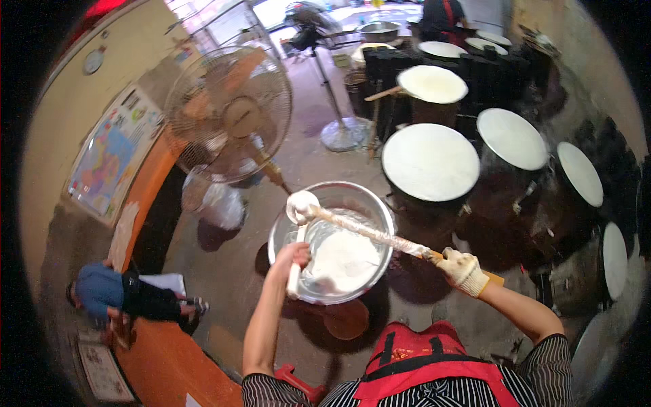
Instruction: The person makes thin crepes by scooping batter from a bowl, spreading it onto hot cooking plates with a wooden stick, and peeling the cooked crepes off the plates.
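Observation:
My bare left hand (295, 254) grips the white handle of a ladle (301, 203), whose bowl is raised over the far left rim of a steel basin (386, 224). White batter (346, 262) lies in the basin, smeared along its inner wall. My right hand (463, 272), in a knitted work glove, holds a long wooden stick (374, 234). White residue coats much of the stick. Its far end reaches the ladle's bowl; whether the two touch cannot be told.
Round white-topped griddles (431, 162) stand ahead and to the right. A caged pedestal fan (229, 114) rises at the left, with a second fan (310, 30) farther off. A person (127, 295) leans over the orange counter (173, 361). Another person (443, 20) is at the back.

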